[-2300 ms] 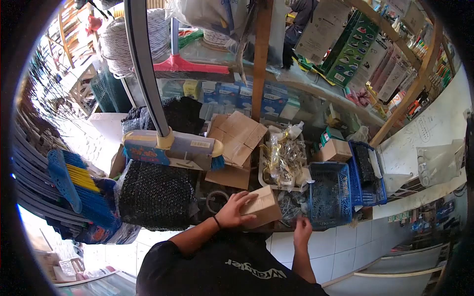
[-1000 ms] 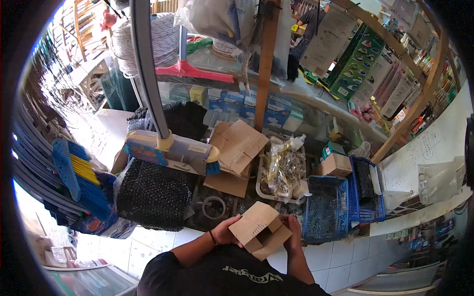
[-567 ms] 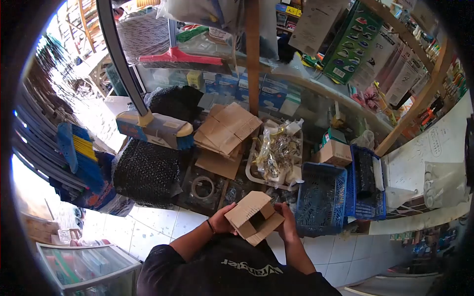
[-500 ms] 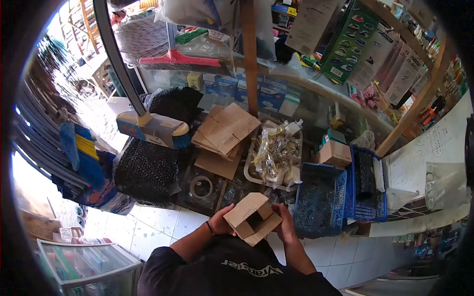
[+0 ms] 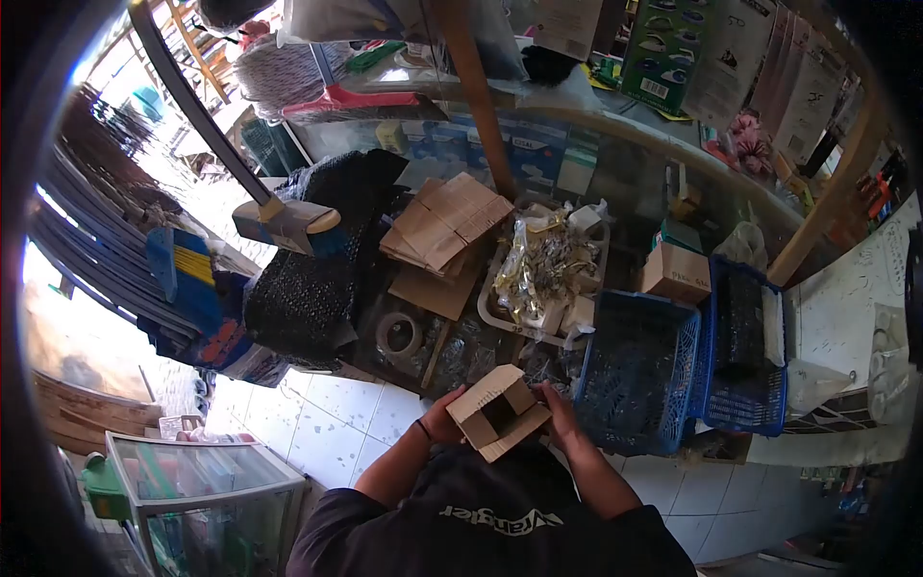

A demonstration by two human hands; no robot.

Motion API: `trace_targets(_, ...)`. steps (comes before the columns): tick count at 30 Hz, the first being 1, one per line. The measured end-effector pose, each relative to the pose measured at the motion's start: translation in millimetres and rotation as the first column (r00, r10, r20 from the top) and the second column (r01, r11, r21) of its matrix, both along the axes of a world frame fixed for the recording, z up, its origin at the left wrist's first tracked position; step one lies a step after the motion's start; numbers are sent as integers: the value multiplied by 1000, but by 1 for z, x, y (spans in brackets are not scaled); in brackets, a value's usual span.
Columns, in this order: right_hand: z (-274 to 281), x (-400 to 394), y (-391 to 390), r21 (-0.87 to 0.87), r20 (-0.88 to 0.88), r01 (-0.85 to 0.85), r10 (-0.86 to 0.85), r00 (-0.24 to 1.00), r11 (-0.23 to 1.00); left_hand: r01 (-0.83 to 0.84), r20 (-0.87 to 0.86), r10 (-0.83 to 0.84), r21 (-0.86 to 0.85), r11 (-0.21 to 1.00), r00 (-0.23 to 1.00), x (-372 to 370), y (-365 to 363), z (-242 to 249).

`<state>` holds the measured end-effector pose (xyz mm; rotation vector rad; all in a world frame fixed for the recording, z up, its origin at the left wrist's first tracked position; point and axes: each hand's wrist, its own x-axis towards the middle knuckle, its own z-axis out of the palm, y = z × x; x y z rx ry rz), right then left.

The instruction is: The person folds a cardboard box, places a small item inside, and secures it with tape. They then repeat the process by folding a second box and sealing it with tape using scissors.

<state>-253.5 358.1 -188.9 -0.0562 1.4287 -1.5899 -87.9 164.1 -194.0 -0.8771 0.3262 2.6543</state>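
A small cardboard box (image 5: 469,420) is between my two hands, close in front of my chest. Its top flaps stand apart, so the dark inside shows. My left hand (image 5: 443,417) grips the box's left side, and a dark band circles that wrist. On the other side, my right hand (image 5: 559,411) is closed on the box's right edge, its fingers partly hidden. Beyond the box are a roll of tape (image 5: 398,335), a stack of flattened cardboard (image 5: 447,223) and a white tray (image 5: 486,306) full of small plastic-wrapped pieces.
Two blue baskets stand to the right: a near basket (image 5: 635,438) and a farther basket (image 5: 738,413) holding a black item. A cardboard box (image 5: 676,272) sits behind them. Black bubble wrap (image 5: 300,298) lies left, and a glass cabinet (image 5: 207,471) stands at lower left.
My view has shifted, so most of the table's things sit farther right in it. Both hands still hold the box, which is tilted slightly differently and shows more of its inside.
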Motion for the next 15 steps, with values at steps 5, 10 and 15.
trace_targets(5,-20,0,-1,-2,-196,-29,28,980,1000,202,-297,-168,89,975,940,4,-24,-36)
trace_targets(10,9,14,6,-49,-201,-48,37,979,998,352,-47,-370,-216,911,928,-6,-35,-29)
trace_targets(15,-30,32,13,-8,-257,47,-47,965,999,371,127,-349,-290,882,928,-17,-51,-8)
